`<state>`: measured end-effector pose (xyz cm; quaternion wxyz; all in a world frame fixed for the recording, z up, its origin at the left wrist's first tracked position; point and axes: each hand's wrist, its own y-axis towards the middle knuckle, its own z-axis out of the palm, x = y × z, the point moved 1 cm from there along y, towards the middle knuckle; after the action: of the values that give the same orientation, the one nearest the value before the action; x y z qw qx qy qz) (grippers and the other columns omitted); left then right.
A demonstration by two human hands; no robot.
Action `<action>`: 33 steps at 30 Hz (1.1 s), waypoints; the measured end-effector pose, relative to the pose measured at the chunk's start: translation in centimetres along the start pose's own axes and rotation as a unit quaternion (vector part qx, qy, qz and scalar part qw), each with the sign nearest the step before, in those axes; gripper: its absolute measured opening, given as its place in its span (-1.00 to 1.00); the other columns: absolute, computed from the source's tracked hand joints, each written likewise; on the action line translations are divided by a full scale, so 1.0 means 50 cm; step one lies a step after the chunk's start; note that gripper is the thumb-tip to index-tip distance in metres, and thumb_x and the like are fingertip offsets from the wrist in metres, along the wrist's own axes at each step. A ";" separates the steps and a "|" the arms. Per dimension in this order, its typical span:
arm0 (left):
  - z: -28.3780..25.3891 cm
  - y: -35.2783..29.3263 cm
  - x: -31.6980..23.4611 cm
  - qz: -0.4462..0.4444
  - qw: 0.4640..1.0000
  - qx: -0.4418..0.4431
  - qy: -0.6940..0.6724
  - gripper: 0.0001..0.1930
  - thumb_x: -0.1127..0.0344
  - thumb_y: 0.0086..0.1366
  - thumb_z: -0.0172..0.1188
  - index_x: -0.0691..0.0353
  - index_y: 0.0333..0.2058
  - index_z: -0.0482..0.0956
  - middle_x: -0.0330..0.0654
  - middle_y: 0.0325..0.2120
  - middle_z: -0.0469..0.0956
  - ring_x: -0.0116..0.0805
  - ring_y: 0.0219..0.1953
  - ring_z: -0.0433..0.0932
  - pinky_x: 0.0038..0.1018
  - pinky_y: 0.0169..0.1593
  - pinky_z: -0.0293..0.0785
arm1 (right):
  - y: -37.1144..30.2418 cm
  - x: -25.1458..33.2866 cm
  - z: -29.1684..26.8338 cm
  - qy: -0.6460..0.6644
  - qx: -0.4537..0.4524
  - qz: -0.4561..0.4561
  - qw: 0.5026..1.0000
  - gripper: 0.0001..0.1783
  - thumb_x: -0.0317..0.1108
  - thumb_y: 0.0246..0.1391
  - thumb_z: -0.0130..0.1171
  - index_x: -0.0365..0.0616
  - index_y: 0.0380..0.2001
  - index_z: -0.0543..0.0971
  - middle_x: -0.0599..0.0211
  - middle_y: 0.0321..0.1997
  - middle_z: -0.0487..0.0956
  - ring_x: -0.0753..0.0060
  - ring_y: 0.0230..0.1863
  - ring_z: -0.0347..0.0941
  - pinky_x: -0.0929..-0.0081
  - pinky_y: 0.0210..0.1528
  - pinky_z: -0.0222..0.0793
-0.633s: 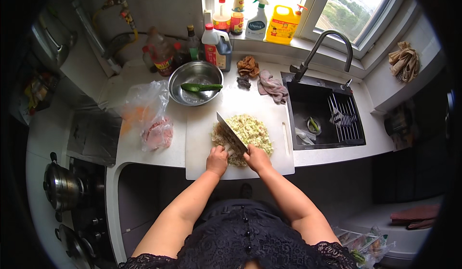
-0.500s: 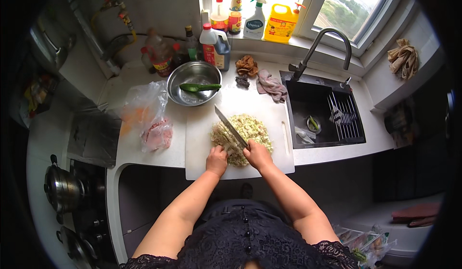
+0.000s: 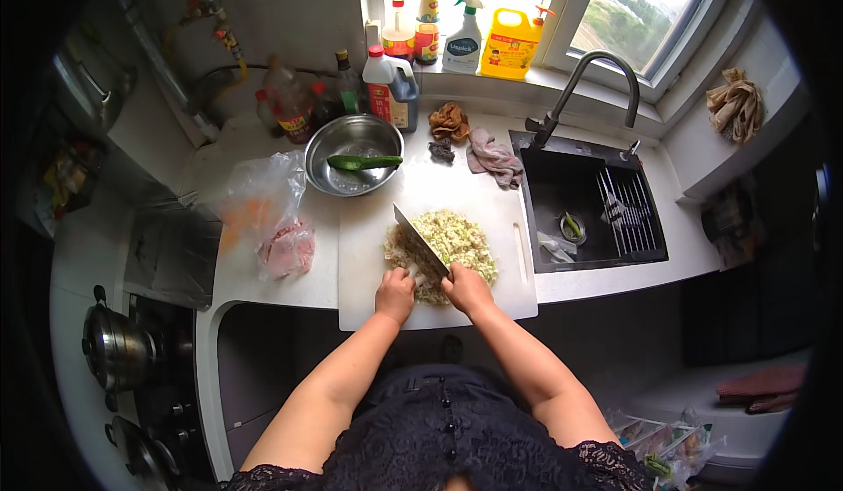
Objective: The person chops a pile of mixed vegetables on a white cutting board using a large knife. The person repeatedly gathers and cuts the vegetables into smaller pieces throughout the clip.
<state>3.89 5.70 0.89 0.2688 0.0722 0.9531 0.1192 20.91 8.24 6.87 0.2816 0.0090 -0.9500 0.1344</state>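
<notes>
A heap of finely chopped pale green vegetable (image 3: 464,238) is spread on the white cutting board (image 3: 364,247). My right hand (image 3: 467,290) grips the handle of a kitchen knife (image 3: 420,240). Its broad blade slants up and left across the left part of the heap. Close by, my left hand (image 3: 395,296) has its fingers curled at the heap's lower left edge. Its fingertips press against a pale vegetable piece (image 3: 418,275), partly hidden beside the blade.
Behind the board stands a steel bowl (image 3: 313,173) holding a green cucumber (image 3: 364,163). Left lies a plastic bag with pink meat (image 3: 288,249). A cloth (image 3: 496,159) lies near the black sink (image 3: 549,184). Bottles (image 3: 391,90) line the back. A pot (image 3: 118,349) stands far left.
The knife has tilted, so more of its blade face shows. My right hand has shifted slightly left and lower; my left hand has barely moved.
</notes>
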 end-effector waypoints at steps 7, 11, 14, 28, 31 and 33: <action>-0.001 0.008 -0.001 0.003 1.000 -0.009 -0.005 -0.92 0.35 -0.01 0.28 0.19 -0.53 0.58 -0.22 -0.32 0.51 -0.14 -0.24 0.47 -0.32 -0.20 0.48 | 0.003 -0.014 -0.001 0.018 -0.013 0.000 1.000 -0.73 -0.18 -0.04 0.06 -0.15 -0.36 0.44 0.00 -0.43 0.55 -0.12 -0.30 0.46 0.07 -0.24 0.35; 0.000 0.000 -0.001 -0.004 1.000 -0.012 0.001 -0.92 0.35 -0.01 0.28 0.19 -0.53 0.59 -0.22 -0.32 0.51 -0.14 -0.25 0.47 -0.31 -0.20 0.47 | -0.005 0.017 -0.029 0.024 -0.012 -0.023 0.999 -0.73 -0.19 -0.05 0.08 -0.15 -0.36 0.43 0.01 -0.42 0.55 -0.11 -0.29 0.47 0.07 -0.24 0.36; 0.006 0.000 0.004 0.007 1.000 -0.020 0.002 -0.92 0.35 -0.01 0.28 0.18 -0.52 0.59 -0.22 -0.31 0.51 -0.15 -0.24 0.47 -0.32 -0.20 0.47 | -0.013 0.004 -0.008 0.007 0.005 -0.008 1.000 -0.73 -0.18 -0.04 0.07 -0.16 -0.38 0.43 0.02 -0.43 0.56 -0.09 -0.31 0.48 0.07 -0.25 0.36; 0.001 0.000 0.002 -0.008 1.000 -0.003 0.021 -0.98 0.37 0.00 0.22 0.13 -0.56 0.59 -0.27 -0.30 0.49 -0.18 -0.21 0.45 -0.33 -0.20 0.49 | 0.005 0.014 -0.035 -0.028 0.030 -0.042 0.998 -0.74 -0.16 -0.02 0.10 -0.11 -0.34 0.45 0.00 -0.38 0.56 -0.09 -0.27 0.48 0.06 -0.22 0.38; 0.005 -0.001 0.006 -0.011 1.000 -0.005 0.024 -0.97 0.36 -0.01 0.24 0.14 -0.54 0.59 -0.26 -0.31 0.49 -0.16 -0.23 0.46 -0.32 -0.20 0.48 | -0.002 0.037 -0.051 -0.017 0.024 -0.046 0.999 -0.73 -0.16 -0.02 0.10 -0.12 -0.34 0.46 0.02 -0.37 0.56 -0.08 -0.26 0.48 0.07 -0.22 0.38; 0.004 0.001 0.003 -0.003 1.000 -0.012 0.011 -0.95 0.36 -0.02 0.25 0.16 -0.53 0.59 -0.24 -0.32 0.50 -0.14 -0.25 0.46 -0.31 -0.20 0.47 | 0.010 0.008 -0.032 -0.021 0.016 -0.049 0.998 -0.74 -0.16 -0.03 0.09 -0.11 -0.37 0.45 0.04 -0.41 0.56 -0.08 -0.29 0.48 0.08 -0.25 0.37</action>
<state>3.87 5.83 0.67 0.2596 0.0644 0.9547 0.1303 21.39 9.16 8.27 0.2672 0.0627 -0.9519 0.1358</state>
